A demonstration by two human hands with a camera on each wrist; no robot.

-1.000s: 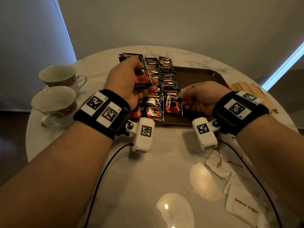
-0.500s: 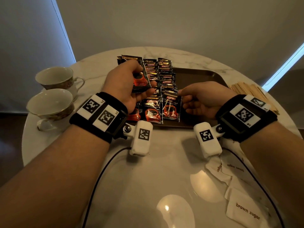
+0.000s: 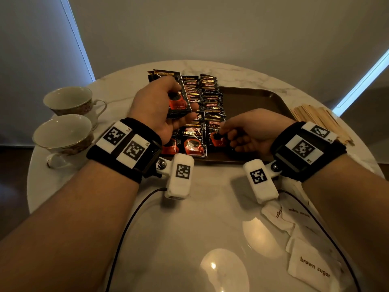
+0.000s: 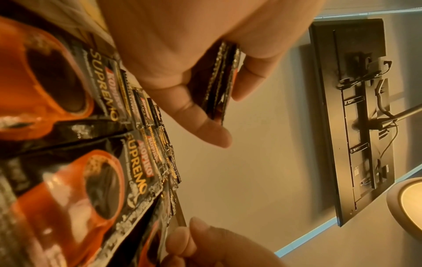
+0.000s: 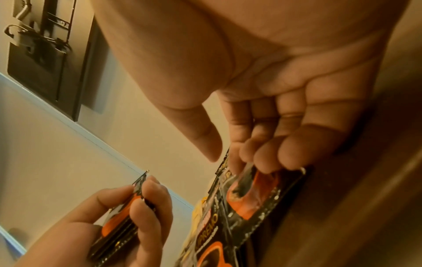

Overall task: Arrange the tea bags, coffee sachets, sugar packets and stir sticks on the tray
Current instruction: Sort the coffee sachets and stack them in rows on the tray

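A round marble table point(image 3: 210, 218) bears a brown tray point(image 3: 252, 100), two teacups point(image 3: 65, 131) at the left, wooden stir sticks point(image 3: 322, 121) at the right, and sugar packets point(image 3: 311, 268) near the front.

The head view looks steeply down on the worktop point(image 3: 189, 228) from above both forearms. Each wrist view sits very close under its palm, facing along the fingers. All three share the rows of coffee sachets point(image 3: 194, 140) point(image 4: 109, 162) point(image 5: 239, 207).
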